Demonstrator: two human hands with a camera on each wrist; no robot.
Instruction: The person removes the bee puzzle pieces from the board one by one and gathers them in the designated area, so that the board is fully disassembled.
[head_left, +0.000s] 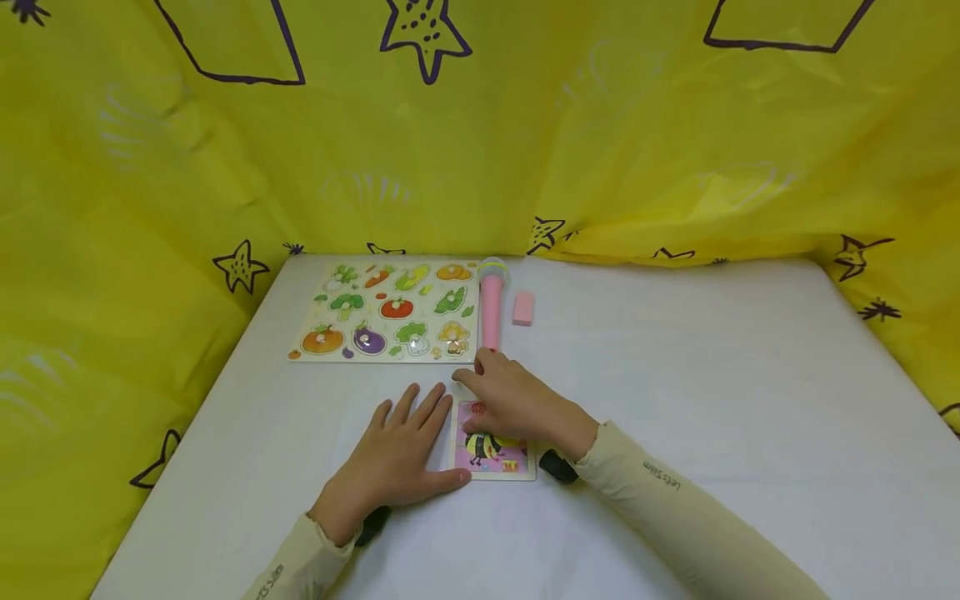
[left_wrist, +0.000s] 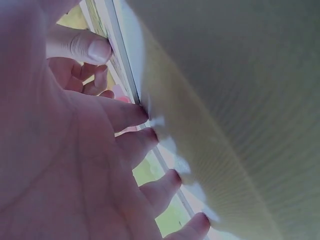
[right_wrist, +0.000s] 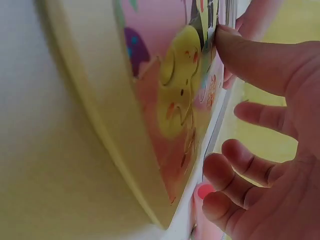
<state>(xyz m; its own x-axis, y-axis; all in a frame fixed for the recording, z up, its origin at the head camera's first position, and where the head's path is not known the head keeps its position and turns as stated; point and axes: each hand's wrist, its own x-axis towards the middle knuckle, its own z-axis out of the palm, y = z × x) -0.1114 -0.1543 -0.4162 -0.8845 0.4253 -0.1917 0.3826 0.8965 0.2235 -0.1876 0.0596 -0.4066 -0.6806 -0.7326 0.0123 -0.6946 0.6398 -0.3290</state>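
A small picture puzzle [head_left: 467, 458] with a striped bee on pink, set in a pale frame, lies near the middle of the table. Flat on the white surface to its left spreads the left hand [head_left: 397, 454], thumb tip at the frame's lower left edge. Over the puzzle's upper part reaches the right hand [head_left: 517, 400], covering some of the picture. In the right wrist view its thumb [right_wrist: 250, 55] touches the picture by the bee, while the other fingers [right_wrist: 227, 172] bend loosely beyond the frame with nothing between them. A yellow face [right_wrist: 182, 82] shows on the puzzle there.
Beyond the hands lies a white board [head_left: 422, 312] of knobbed vegetable pieces. Along its right side is a pink toy microphone [head_left: 491, 304], its lower end close to the right fingertips. A small pink block [head_left: 523, 308] sits beside it. Yellow patterned cloth [head_left: 480, 167] hangs behind the table.
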